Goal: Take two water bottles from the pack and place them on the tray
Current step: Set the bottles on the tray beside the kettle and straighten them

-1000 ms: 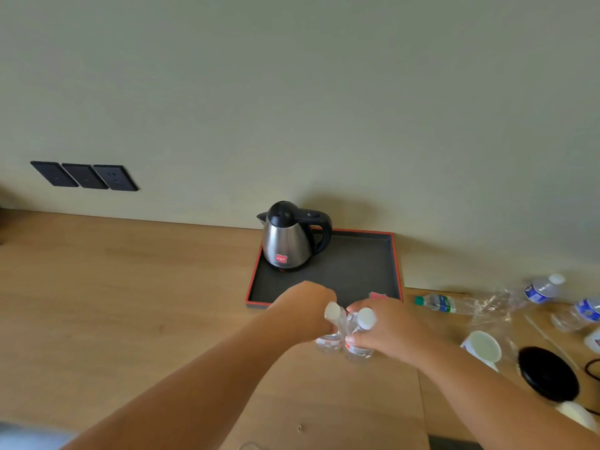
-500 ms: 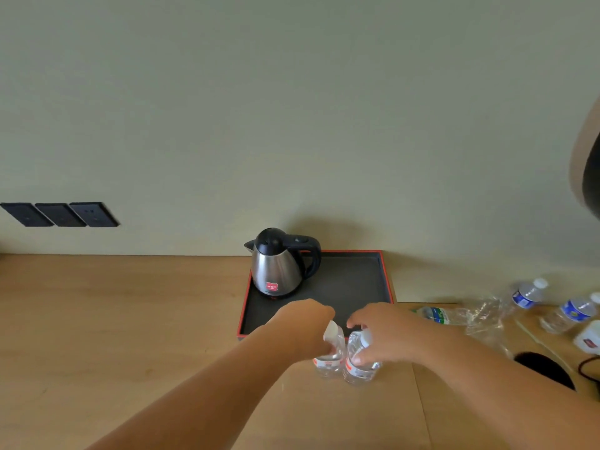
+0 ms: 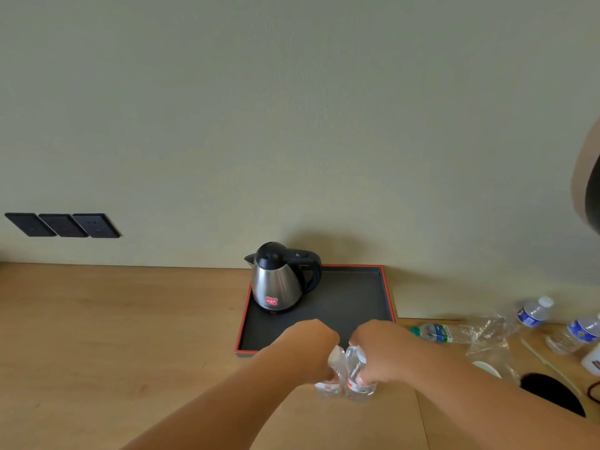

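Two small clear water bottles with red-and-white labels stand side by side on the wooden counter, just in front of the tray. My left hand [image 3: 305,349] is wrapped around the left bottle [image 3: 331,381]. My right hand [image 3: 383,352] grips the right bottle [image 3: 358,384]. The black tray [image 3: 354,306] with a red rim lies against the wall behind my hands; its right half is bare. The torn clear plastic pack [image 3: 487,339] lies on the counter to the right.
A steel kettle [image 3: 279,280] with a black handle stands on the tray's left half. To the right lie a green-capped bottle [image 3: 431,332], two blue-labelled bottles [image 3: 532,313] [image 3: 578,332], a white cup [image 3: 487,368] and a black round object [image 3: 552,394]. Wall sockets [image 3: 61,225] sit at the left.
The view has tilted up, so hands and bottles sit lower in frame. Both hands have slid down from the caps and closed around the bottles' upper bodies.
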`<control>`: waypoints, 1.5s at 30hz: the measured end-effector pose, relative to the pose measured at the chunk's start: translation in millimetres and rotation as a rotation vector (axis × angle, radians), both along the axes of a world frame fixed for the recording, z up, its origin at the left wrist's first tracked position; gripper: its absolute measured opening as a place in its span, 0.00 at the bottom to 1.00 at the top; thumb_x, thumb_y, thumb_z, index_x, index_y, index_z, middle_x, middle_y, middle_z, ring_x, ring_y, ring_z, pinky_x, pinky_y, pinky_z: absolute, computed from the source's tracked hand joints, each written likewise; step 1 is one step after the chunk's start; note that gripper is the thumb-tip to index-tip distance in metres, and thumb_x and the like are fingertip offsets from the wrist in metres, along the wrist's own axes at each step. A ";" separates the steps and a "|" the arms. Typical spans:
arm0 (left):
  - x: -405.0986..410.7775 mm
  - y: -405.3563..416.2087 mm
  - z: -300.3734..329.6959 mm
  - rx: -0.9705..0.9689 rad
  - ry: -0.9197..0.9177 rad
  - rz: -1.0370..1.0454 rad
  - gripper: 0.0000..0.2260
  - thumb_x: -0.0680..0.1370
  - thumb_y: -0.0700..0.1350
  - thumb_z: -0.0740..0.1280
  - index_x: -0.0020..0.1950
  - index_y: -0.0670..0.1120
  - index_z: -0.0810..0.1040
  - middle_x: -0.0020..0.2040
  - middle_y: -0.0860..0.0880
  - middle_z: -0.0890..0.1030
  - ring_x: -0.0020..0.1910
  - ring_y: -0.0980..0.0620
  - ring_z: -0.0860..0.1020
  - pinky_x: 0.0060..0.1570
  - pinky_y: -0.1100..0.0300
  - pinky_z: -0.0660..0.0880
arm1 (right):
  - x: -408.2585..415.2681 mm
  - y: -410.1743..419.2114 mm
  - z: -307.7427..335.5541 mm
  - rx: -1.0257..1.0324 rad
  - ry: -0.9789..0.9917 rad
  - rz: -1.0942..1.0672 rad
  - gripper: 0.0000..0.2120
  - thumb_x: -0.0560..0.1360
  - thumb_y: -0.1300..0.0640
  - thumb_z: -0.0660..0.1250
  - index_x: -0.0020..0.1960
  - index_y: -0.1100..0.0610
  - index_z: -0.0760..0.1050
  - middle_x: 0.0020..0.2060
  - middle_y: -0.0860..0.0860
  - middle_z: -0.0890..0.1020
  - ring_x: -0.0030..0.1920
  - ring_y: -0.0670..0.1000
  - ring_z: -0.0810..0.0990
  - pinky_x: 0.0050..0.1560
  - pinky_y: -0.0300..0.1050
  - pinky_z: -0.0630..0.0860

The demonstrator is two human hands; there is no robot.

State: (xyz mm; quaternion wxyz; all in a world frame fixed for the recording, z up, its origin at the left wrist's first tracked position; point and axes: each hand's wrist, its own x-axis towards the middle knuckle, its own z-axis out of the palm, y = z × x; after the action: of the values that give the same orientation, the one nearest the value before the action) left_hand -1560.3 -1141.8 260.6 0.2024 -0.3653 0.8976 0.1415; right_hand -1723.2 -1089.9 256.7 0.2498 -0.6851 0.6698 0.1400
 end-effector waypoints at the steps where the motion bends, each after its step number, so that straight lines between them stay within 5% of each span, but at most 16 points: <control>1: 0.7 0.7 -0.9 0.006 0.004 0.007 0.11 0.77 0.51 0.72 0.53 0.45 0.79 0.46 0.46 0.80 0.47 0.44 0.79 0.44 0.53 0.73 | 0.9 0.0 1.1 -0.001 -0.001 -0.010 0.20 0.63 0.49 0.72 0.52 0.57 0.82 0.47 0.54 0.85 0.46 0.57 0.85 0.39 0.49 0.80; 9: 4.9 3.8 -1.8 0.035 0.037 0.067 0.18 0.77 0.54 0.72 0.62 0.46 0.76 0.56 0.45 0.81 0.54 0.44 0.80 0.52 0.51 0.77 | 6.4 9.8 7.1 -0.039 0.021 -0.003 0.16 0.68 0.51 0.71 0.53 0.56 0.78 0.46 0.53 0.83 0.42 0.55 0.80 0.32 0.43 0.69; 13: 13.7 3.5 0.4 0.065 0.025 0.064 0.30 0.73 0.59 0.74 0.69 0.49 0.69 0.59 0.45 0.81 0.56 0.43 0.80 0.56 0.47 0.79 | 7.9 17.2 8.5 -0.103 0.073 0.041 0.27 0.69 0.46 0.72 0.65 0.52 0.73 0.53 0.50 0.79 0.52 0.54 0.79 0.44 0.48 0.75; 16: 15.6 2.9 10.2 0.021 -0.021 0.007 0.37 0.72 0.64 0.74 0.75 0.51 0.66 0.63 0.46 0.81 0.61 0.43 0.79 0.60 0.47 0.78 | 10.4 20.5 12.6 -0.186 0.144 0.119 0.32 0.69 0.41 0.72 0.69 0.51 0.71 0.59 0.52 0.75 0.59 0.56 0.76 0.45 0.49 0.71; 21: 11.8 9.0 25.2 -0.101 -0.005 -0.064 0.26 0.76 0.62 0.71 0.68 0.50 0.74 0.58 0.47 0.82 0.57 0.45 0.80 0.51 0.51 0.75 | 13.3 21.5 28.5 -0.210 0.161 0.086 0.23 0.73 0.47 0.70 0.64 0.53 0.73 0.53 0.52 0.77 0.53 0.54 0.80 0.48 0.48 0.77; 24: 10.0 13.4 24.2 -0.090 -0.039 -0.058 0.21 0.79 0.57 0.70 0.67 0.48 0.75 0.58 0.45 0.82 0.57 0.44 0.80 0.52 0.50 0.75 | 13.0 23.5 34.0 -0.212 0.154 0.059 0.17 0.74 0.52 0.69 0.60 0.54 0.73 0.43 0.50 0.74 0.44 0.54 0.77 0.41 0.47 0.73; 30: 6.5 18.6 14.0 -0.061 -0.038 -0.033 0.15 0.84 0.46 0.64 0.69 0.42 0.74 0.63 0.41 0.80 0.62 0.40 0.79 0.59 0.47 0.75 | 18.2 27.7 22.1 -0.209 0.128 0.046 0.16 0.77 0.62 0.65 0.64 0.55 0.71 0.47 0.54 0.78 0.47 0.54 0.79 0.43 0.47 0.73; 34: 9.9 19.1 9.7 -0.069 -0.016 -0.043 0.16 0.84 0.47 0.64 0.70 0.43 0.73 0.62 0.41 0.79 0.61 0.40 0.79 0.59 0.48 0.75 | 19.2 28.5 20.1 -0.238 0.125 0.049 0.15 0.78 0.62 0.65 0.64 0.57 0.71 0.47 0.55 0.76 0.44 0.53 0.71 0.43 0.46 0.68; 45: 12.0 16.9 16.2 -0.047 0.019 -0.041 0.17 0.84 0.51 0.65 0.70 0.45 0.72 0.62 0.43 0.80 0.62 0.41 0.79 0.60 0.47 0.75 | 5.8 39.7 21.8 -0.312 0.056 0.069 0.09 0.82 0.56 0.61 0.61 0.54 0.74 0.46 0.51 0.77 0.44 0.53 0.76 0.40 0.45 0.68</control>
State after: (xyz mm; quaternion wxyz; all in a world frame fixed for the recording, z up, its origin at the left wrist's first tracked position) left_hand -1548.3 -1124.8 276.8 0.1880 -0.3499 0.9099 0.1194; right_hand -1717.4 -1050.2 278.5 0.1168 -0.7339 0.6662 0.0618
